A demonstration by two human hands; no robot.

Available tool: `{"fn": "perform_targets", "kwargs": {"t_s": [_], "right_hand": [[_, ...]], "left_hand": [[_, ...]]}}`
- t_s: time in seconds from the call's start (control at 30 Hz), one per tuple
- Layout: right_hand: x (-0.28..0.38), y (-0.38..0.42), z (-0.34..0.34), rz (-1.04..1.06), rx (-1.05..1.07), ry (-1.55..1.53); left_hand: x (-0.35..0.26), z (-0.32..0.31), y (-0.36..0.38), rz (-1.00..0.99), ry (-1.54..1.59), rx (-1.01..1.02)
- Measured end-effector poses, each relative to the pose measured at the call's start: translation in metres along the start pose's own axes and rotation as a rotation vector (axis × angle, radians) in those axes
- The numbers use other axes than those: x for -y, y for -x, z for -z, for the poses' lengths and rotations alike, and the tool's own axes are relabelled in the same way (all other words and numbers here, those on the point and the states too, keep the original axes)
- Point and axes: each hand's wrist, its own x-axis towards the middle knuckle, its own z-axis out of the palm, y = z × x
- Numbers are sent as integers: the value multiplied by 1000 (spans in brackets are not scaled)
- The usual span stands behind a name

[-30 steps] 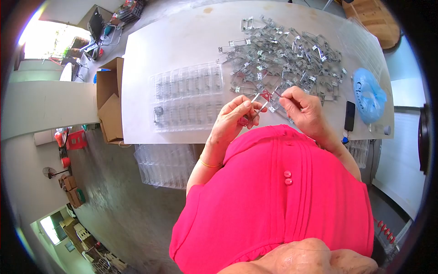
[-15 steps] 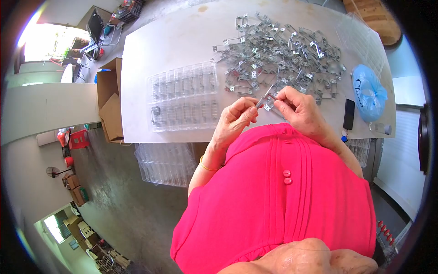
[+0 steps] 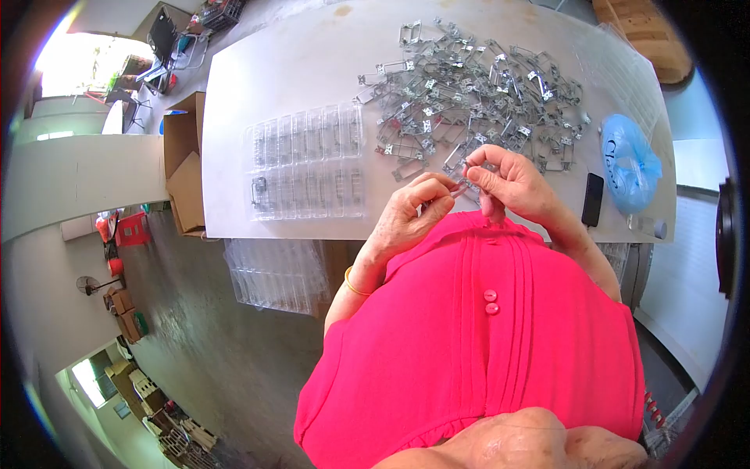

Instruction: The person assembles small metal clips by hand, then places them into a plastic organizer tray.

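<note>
Over the table's near edge, my left hand (image 3: 414, 213) is closed, thumb and fingers pinched around one end of a small metal bracket (image 3: 469, 192). My right hand (image 3: 512, 184) grips the bracket's other side with thumb and forefinger, and its lower fingers are curled beneath. Fingers cover much of the bracket. Just beyond the hands spreads a heap of silvery metal brackets (image 3: 484, 94), tangled together. To the left lies a clear plastic tray (image 3: 305, 164) with rows of compartments, metal parts showing inside them.
On the white table (image 3: 273, 78), a black phone (image 3: 593, 199), a blue plastic bag (image 3: 627, 164) and a clear bottle (image 3: 645, 227) lie at right. More clear trays (image 3: 277, 273) are stacked below the front edge. A cardboard box (image 3: 184, 184) stands at left.
My hands have turned the bracket, which was held as a slanting bar and is now more hidden by the fingers. The right hand's lower fingers have curled under. The view has shifted slightly.
</note>
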Motion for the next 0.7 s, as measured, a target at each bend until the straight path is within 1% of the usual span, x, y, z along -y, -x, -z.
{"fn": "perform_targets", "kwargs": {"t_s": [0.1, 0.13, 0.17, 0.2, 0.27, 0.3, 0.33, 0.37, 0.4, 0.43, 0.5, 0.53, 0.7], "right_hand": [[2, -3, 1, 1, -34, 50], [0, -5, 1, 51, -57, 147], [-3, -7, 0, 101, -80, 244], [-5, -10, 0, 101, -77, 244], [-8, -15, -2, 298, -204, 298], [-6, -15, -4, 298, -204, 298], [-1, -14, -6, 333, -283, 205], [5, -13, -8, 370, -362, 112], [13, -6, -3, 252, -309, 14], [13, -6, -6, 255, -308, 16], [9, -4, -14, 368, -351, -12], [5, -4, -15, 387, -326, 17], [-4, -5, -39, 433, -329, -5]], "left_hand": [[-1, -4, 1, -10, -11, 17], [-2, -3, 2, -8, -12, 13], [-3, -1, 3, 3, -12, 57], [-4, 0, 4, 14, -11, 101], [0, -1, 6, -19, 22, 109], [1, -1, 6, -54, 55, 119], [1, 0, 8, -54, 55, 119], [-1, 3, 10, 115, 257, 54], [-2, 6, 11, 283, 458, -14], [1, 9, 12, 279, 456, -15], [9, 14, 14, 278, 851, -104], [8, 18, 13, 249, 926, -83], [14, 23, 15, 231, 1019, -92]]}}
